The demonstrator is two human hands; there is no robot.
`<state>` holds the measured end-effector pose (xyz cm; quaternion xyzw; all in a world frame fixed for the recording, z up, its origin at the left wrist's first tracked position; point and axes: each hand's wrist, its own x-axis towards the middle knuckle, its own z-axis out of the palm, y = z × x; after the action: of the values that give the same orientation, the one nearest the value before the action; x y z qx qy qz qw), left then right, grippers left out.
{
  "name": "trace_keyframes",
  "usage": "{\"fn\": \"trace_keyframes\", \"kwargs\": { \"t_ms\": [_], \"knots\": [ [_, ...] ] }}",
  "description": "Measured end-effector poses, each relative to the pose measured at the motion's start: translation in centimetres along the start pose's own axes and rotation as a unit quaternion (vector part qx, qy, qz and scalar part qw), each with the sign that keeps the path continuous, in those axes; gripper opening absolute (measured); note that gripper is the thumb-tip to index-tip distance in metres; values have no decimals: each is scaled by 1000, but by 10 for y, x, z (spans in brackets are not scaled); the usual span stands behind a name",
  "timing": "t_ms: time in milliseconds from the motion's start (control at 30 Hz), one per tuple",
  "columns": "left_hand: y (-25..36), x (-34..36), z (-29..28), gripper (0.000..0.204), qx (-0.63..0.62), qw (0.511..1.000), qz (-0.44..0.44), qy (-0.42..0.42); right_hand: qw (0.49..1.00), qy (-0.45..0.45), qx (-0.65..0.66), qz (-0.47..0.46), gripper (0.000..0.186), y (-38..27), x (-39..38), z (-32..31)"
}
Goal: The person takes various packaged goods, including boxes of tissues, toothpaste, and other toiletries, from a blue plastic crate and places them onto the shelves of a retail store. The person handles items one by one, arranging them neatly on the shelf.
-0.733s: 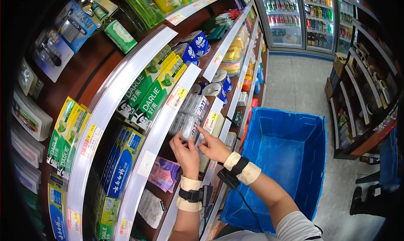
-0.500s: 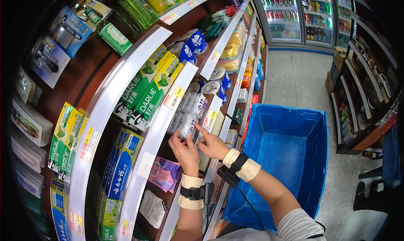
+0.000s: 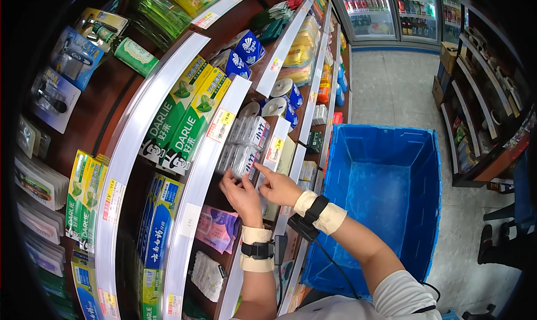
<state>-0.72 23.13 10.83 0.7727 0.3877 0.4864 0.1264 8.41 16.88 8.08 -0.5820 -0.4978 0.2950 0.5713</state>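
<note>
Two rows of clear plastic-wrapped packs with white labels stand on a shelf in front of me. My left hand (image 3: pixel 241 196) has its thumb and fingers around the near end of the nearer clear pack (image 3: pixel 240 159). From the right, my right hand (image 3: pixel 278 187) reaches in with its index finger stretched out against the label side of that pack, the other fingers partly curled. The farther clear pack (image 3: pixel 251 132) sits right behind it. What the packs contain is hard to make out. Both wrists wear pale bands with black straps.
Green and yellow toothpaste boxes (image 3: pixel 187 116) stand left of the packs, toilet rolls (image 3: pixel 279 108) behind them. A pink pack (image 3: pixel 215 229) lies nearer on the shelf. A large blue crate (image 3: pixel 380 208) is at my right. Beyond are drink fridges (image 3: pixel 372 23) and another shelf rack (image 3: pixel 470 124).
The view has shifted a little, so the shelves sit slightly further left. Both hands stay at the nearer pack, with little visible change in their grip.
</note>
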Motion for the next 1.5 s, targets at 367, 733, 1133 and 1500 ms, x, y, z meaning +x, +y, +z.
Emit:
{"fn": "trace_keyframes", "kwargs": {
  "t_ms": [367, 733, 1133, 1500],
  "knots": [
    [2, -9, -2, 51, 92, 993, 74, 16, 1000, 9, -4, -14, 61, 1, -2, -1],
    [2, -18, -3, 67, 192, 978, 25, -84, 1000, 9, 0, 3, 56, 12, -20, -6],
    [39, -91, -43, 56, 19, 979, 124, -160, 939, -44, -276, 200, 45, 121, -190, -107],
    [17, -180, -74, 52, 53, 806, 154, -569, 802, -64, -501, 318, 44, 117, -341, -171]
  ]
}}
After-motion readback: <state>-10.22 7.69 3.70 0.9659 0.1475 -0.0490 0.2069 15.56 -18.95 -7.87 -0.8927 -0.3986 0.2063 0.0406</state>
